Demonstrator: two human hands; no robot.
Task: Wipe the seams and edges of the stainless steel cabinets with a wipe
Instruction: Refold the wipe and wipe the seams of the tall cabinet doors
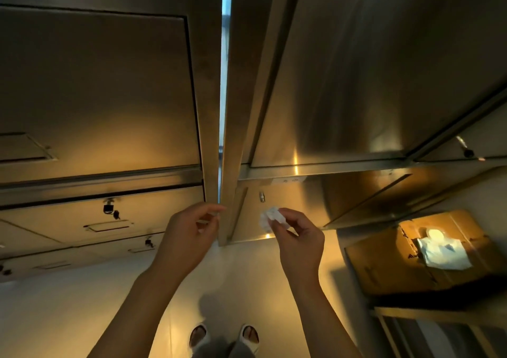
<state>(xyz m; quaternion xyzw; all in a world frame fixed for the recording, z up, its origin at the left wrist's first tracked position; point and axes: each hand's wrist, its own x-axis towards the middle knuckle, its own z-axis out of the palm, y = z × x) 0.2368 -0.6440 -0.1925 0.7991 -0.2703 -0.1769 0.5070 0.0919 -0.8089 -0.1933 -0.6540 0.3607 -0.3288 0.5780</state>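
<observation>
narrow gap (223, 83) between cabinets (109, 97), cardboard box (389, 261) right

There is only 1 view, from a wide-angle camera on the person's head. It looks forward and steeply down, so the floor (82, 302) fills the lower left of the frame and the person's feet (223, 335) show at the bottom centre. It stands close to the stainless steel cabinets (96, 97), which fill the upper half and lean inward from the lens bending. The gap (223, 83) between 2 cabinets runs down the centre. Both forearms enter from the bottom edge.
</observation>
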